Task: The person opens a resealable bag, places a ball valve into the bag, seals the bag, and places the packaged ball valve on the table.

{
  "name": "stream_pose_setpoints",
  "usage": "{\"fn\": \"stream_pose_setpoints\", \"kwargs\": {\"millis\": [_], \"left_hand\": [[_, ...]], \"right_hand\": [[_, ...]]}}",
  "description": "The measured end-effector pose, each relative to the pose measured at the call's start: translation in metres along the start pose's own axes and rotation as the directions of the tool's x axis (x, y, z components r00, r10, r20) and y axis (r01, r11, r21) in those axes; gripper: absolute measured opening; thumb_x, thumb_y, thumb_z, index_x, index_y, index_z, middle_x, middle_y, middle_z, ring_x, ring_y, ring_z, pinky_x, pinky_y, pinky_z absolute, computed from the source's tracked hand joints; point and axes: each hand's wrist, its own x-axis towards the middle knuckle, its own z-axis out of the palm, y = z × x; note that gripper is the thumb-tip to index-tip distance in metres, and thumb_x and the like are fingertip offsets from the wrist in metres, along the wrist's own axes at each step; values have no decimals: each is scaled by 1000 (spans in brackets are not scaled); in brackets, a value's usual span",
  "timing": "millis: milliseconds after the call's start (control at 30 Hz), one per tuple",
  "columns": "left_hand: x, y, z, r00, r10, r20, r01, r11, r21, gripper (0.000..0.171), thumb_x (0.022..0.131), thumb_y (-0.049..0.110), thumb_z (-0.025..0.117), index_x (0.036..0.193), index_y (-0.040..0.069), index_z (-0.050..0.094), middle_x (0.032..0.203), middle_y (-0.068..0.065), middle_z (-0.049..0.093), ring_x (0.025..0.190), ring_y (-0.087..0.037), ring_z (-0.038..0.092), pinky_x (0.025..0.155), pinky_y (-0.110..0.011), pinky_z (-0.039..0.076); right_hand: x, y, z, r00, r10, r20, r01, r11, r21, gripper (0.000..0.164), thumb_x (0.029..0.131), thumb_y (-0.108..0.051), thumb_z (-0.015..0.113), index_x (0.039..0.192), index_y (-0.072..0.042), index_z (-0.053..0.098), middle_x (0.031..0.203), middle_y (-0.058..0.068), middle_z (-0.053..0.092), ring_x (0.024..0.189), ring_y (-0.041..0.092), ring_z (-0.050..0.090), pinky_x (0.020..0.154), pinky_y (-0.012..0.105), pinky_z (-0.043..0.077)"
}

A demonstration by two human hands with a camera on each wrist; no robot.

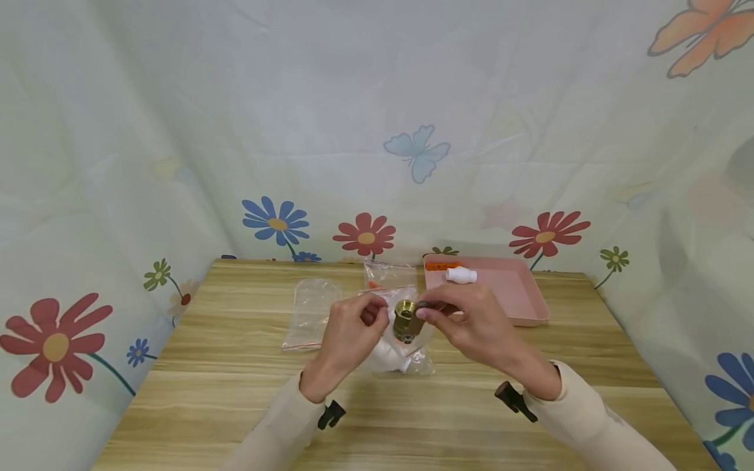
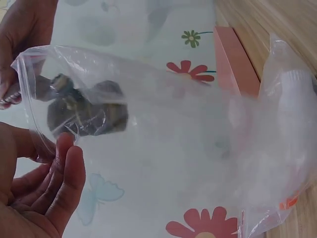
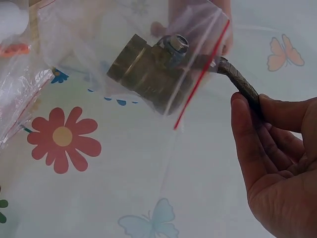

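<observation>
A brass ball valve (image 1: 405,320) with a dark lever handle (image 3: 242,87) is inside the mouth of a clear zip bag (image 2: 168,124). My right hand (image 1: 477,320) pinches the end of that lever, which sticks out past the bag's red-lined edge. On the other side, my left hand (image 1: 353,327) holds the bag's rim between thumb and fingers. Through the plastic the valve body (image 3: 148,74) shows close to my left fingertips. Below the hands, white fittings (image 1: 385,353) lie in clear plastic; whether it is this same bag, I cannot tell.
At the back right stands a pink tray (image 1: 518,307) with a white fitting (image 1: 461,275) and an orange strip (image 1: 444,266) in it. A flat clear bag (image 1: 315,307) lies on the left of the table. Behind the hands is another bag (image 1: 391,275) with something orange.
</observation>
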Motion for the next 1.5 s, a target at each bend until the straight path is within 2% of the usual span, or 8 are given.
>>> {"fn": "stream_pose_setpoints", "kwargs": {"millis": [233, 400, 633, 800, 1000, 1200, 1400, 1500], "left_hand": [[-1, 2, 1, 1000, 7, 3, -7, 1000, -27, 5, 87, 4, 66, 86, 6, 71, 70, 0, 68, 59, -4, 61, 58, -17, 52], [0, 5, 1, 1000, 12, 2, -12, 998, -60, 6, 86, 3, 66, 86, 7, 70, 71, -1, 68, 60, -4, 61, 59, -18, 53], [0, 8, 2, 1000, -13, 15, 14, 993, -114, 6, 87, 2, 65, 87, 5, 69, 72, -3, 69, 60, -5, 63, 59, -18, 54], [-1, 12, 1, 999, -33, 20, 35, 988, -151, 5, 88, 1, 65, 89, 4, 69, 72, -6, 69, 59, -5, 63, 58, -19, 54], [-1, 14, 1, 998, -55, 24, 58, 978, -201, 4, 90, 4, 64, 92, 5, 68, 76, -6, 69, 59, -2, 62, 57, -20, 55], [-1, 18, 0, 999, -50, -2, 48, 969, -244, 5, 91, 3, 65, 94, 2, 68, 77, -8, 69, 60, -4, 63, 56, -21, 54], [-1, 22, -2, 998, -62, -12, 56, 958, -281, 6, 91, 3, 65, 96, 0, 67, 80, -10, 69, 65, -7, 66, 59, -21, 56], [-2, 21, -2, 996, -93, -9, 85, 945, -316, 7, 92, 3, 64, 96, -1, 67, 79, -11, 69, 63, -8, 66, 57, -22, 56]], "right_hand": [[2, 6, 8, 998, 43, 49, -43, 999, -5, 9, 83, -3, 75, 92, -5, 74, 81, 2, 73, 71, 6, 68, 64, 20, 57], [5, 8, 12, 992, 70, 105, -63, 995, -72, 9, 83, -5, 77, 91, -7, 75, 80, -1, 73, 71, 5, 68, 65, 20, 57], [8, 14, 21, 975, 114, 190, -83, 983, -164, 6, 81, -8, 78, 86, -9, 76, 77, -2, 74, 66, 2, 65, 62, 20, 54], [9, 20, 28, 965, 115, 235, -77, 984, -162, 6, 81, -7, 78, 87, -9, 77, 79, -1, 75, 67, 3, 67, 62, 16, 53], [11, 25, 32, 952, 98, 289, -45, 982, -183, 5, 81, -8, 78, 85, -11, 78, 77, -4, 74, 64, 1, 64, 60, 15, 49], [12, 29, 35, 943, 62, 327, 7, 979, -205, 11, 80, -2, 76, 81, -13, 77, 75, -5, 74, 66, 2, 63, 61, 16, 50], [13, 30, 36, 923, 57, 379, 29, 976, -216, 16, 81, -3, 74, 72, -16, 71, 63, -10, 63, 56, -1, 46, 55, 14, 39], [14, 30, 32, 917, 57, 395, 17, 983, -182, 10, 84, -8, 75, 79, -16, 74, 70, -10, 69, 60, -3, 52, 58, 14, 44]]}}
